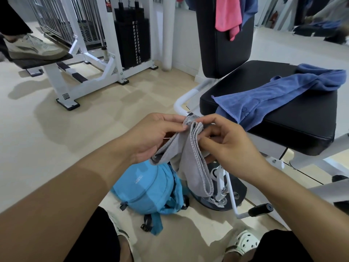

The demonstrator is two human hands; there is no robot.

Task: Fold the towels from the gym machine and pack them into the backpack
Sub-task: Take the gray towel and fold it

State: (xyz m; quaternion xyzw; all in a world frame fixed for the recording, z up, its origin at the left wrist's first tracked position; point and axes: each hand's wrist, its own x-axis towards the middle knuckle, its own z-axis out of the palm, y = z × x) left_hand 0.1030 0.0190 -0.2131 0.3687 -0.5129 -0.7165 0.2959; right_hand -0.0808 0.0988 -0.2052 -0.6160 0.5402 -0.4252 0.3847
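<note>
**Folding under way on the grey towel, two more towels waiting**

Progress is being judged as early to middling: one grey towel [190, 157] is being folded in the air, and nothing can be seen packed yet. The towel's top edges are being pinched together by the left hand [151, 137] and the right hand [230, 146], both closed on the cloth at the same bunched corner, fingertips almost touching. Below the grip the towel is hanging doubled in long soft layers, its stitched hems running side by side down to a rounded fold.

Directly beneath the grip, on the floor, the blue backpack [151, 188] is lying; whether its zip is open cannot be told. Beyond the grip and to its right, a blue towel [273, 97] is being left crumpled and unfolded across the black seat [302, 133] of the gym machine. Farther off still, above the grip, a pink towel [227, 14] is hanging over the backrest [213, 44]. Both are being counted as work remaining.
</note>
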